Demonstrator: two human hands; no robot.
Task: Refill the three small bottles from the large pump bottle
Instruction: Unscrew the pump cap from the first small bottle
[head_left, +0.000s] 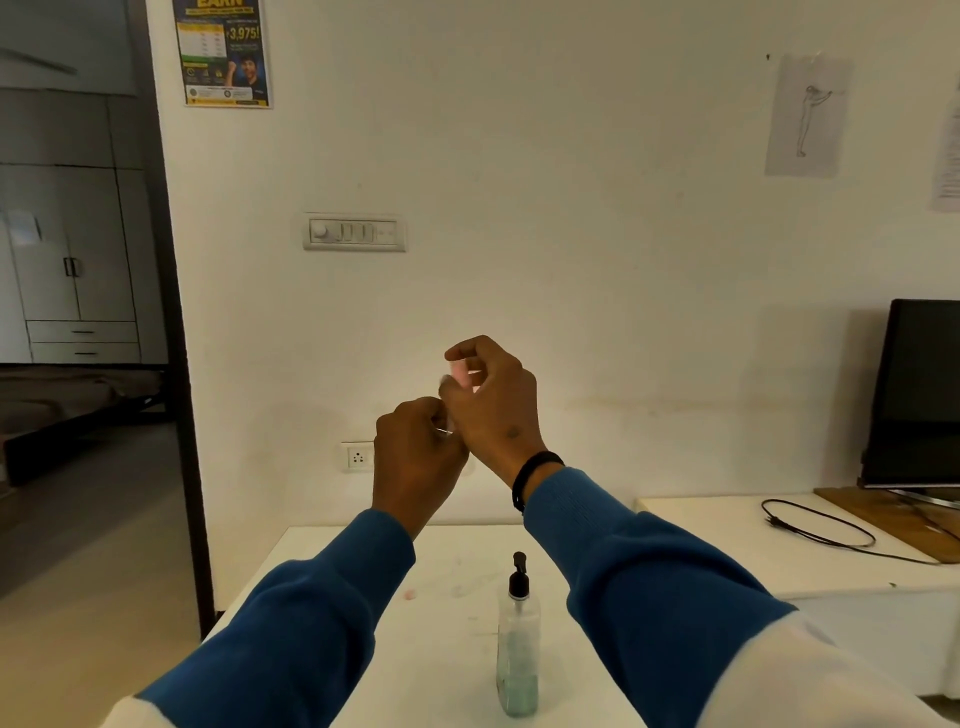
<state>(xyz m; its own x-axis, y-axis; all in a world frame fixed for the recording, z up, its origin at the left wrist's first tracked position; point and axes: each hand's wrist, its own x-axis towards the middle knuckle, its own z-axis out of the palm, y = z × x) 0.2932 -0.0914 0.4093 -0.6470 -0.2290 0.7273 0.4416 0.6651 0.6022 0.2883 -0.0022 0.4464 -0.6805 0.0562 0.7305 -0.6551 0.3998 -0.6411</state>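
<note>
Overhead, both hands met: left hand (418, 457) gripped what seemed a small bottle (448, 427) upright, right fingers (460, 358) pinching its cap (460, 375) directly above.

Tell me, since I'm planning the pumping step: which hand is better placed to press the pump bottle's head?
Probably the right hand: the pump bottle stands nearer its forearm, while the left hand grips what looks like a small bottle, mostly hidden. Both hands are raised and busy.

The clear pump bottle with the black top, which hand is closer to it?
Right, narrowly. Both hands, left and right, are raised above the clear pump bottle; the right is more directly over it.
</note>
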